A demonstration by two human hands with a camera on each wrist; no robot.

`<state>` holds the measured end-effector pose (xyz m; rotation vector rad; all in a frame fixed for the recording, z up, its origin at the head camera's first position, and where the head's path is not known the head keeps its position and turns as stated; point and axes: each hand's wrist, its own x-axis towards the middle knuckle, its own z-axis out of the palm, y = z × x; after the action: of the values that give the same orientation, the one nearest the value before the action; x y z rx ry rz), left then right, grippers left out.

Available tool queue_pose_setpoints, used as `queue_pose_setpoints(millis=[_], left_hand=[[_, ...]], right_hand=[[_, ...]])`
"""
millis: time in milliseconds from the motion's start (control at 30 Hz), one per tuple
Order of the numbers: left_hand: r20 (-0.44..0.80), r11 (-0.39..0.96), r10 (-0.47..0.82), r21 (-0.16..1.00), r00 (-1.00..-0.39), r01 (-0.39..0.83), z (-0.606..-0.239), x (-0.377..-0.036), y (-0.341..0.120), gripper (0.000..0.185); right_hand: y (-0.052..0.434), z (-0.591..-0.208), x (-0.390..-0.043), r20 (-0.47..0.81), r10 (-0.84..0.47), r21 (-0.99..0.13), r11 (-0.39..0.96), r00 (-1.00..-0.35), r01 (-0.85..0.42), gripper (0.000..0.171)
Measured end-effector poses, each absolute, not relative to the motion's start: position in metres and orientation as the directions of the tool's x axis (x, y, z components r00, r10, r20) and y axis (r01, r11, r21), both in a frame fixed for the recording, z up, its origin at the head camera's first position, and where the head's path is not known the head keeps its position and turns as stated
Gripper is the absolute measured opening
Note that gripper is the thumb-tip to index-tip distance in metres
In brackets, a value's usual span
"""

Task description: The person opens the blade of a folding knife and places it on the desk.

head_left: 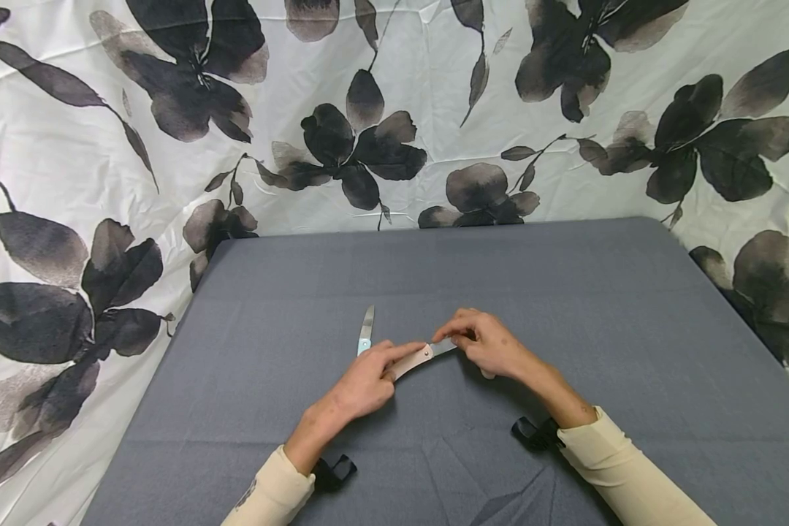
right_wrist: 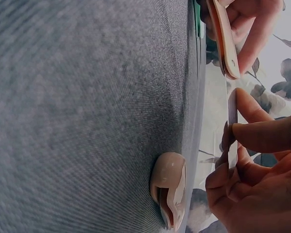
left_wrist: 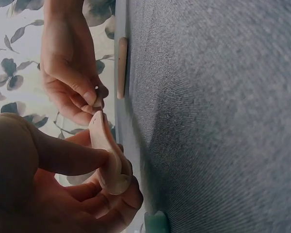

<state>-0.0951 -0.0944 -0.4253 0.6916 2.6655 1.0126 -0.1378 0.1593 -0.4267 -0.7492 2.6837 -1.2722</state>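
A: What does the left hand [head_left: 361,383] have?

B: Its grip is curled round the beige handle of a knife [head_left: 416,359], thumb lying along the top, fingers wrapped beneath. The handle sits just above the grey worktop [head_left: 631,329].

A: And the right hand [head_left: 489,343]?

B: Its fingertips [right_wrist: 242,131] pinch the blade [right_wrist: 232,114], which sticks out of the handle's far end towards that hand. The two grips are close together, joined by the knife.

A: Anything else near them?

B: A second knife [head_left: 366,330] with a teal handle lies flat on the worktop just beyond the left grip, blade pointing away. A beige sheath [right_wrist: 170,191] rests on the worktop under the right hand.
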Motion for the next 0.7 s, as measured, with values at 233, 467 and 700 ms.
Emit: queue_pose_setpoints(millis=[233, 467, 700], left_hand=[[-0.035, 0.649, 0.526, 0.661, -0.85, 0.375, -0.424, -0.097, -0.094, 0.072], [-0.037, 0.625, 0.537, 0.688, -0.843, 0.369, -0.425, -0.1, -0.094, 0.069], [-0.035, 0.567, 0.498, 0.769, -0.866, 0.295, -0.426, -0.103, -0.095, 0.062]], right_hand=[[0.162, -0.426, -0.14, 0.109, -0.479, -0.741, 0.546, -0.871, -0.392, 0.029], [0.165, -0.425, -0.145, 0.091, -0.494, -0.764, 0.522, -0.864, -0.379, 0.028], [0.169, -0.423, -0.155, 0.076, -0.47, -0.846, 0.436, -0.879, -0.307, 0.024]])
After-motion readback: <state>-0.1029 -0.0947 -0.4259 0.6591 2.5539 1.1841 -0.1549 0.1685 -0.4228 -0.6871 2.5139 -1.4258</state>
